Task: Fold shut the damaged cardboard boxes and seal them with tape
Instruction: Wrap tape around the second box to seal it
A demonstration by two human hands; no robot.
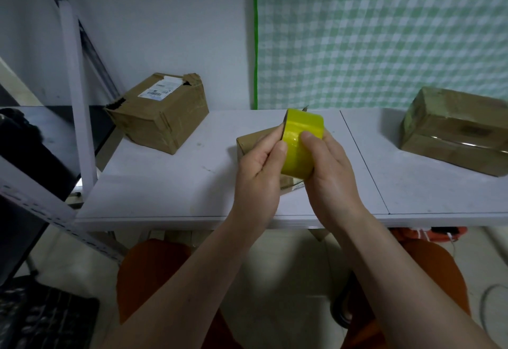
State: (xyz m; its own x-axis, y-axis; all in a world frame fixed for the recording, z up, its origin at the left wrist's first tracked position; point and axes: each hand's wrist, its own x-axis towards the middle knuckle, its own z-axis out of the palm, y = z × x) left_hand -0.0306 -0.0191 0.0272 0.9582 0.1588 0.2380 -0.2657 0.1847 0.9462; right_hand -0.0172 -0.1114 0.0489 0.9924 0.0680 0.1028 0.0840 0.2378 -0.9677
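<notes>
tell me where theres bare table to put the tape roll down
Bare patches: the near-left tabletop between the torn box and the front edge, and the stretch between the seam and the taped box. The centre is crowded: both hands hold the tape roll over the small box.

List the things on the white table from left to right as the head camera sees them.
Torn cardboard box with a shipping label → left hand → yellow tape roll → right hand → taped cardboard box. A small box behind the hands is mostly hidden, so I leave it out.
</notes>
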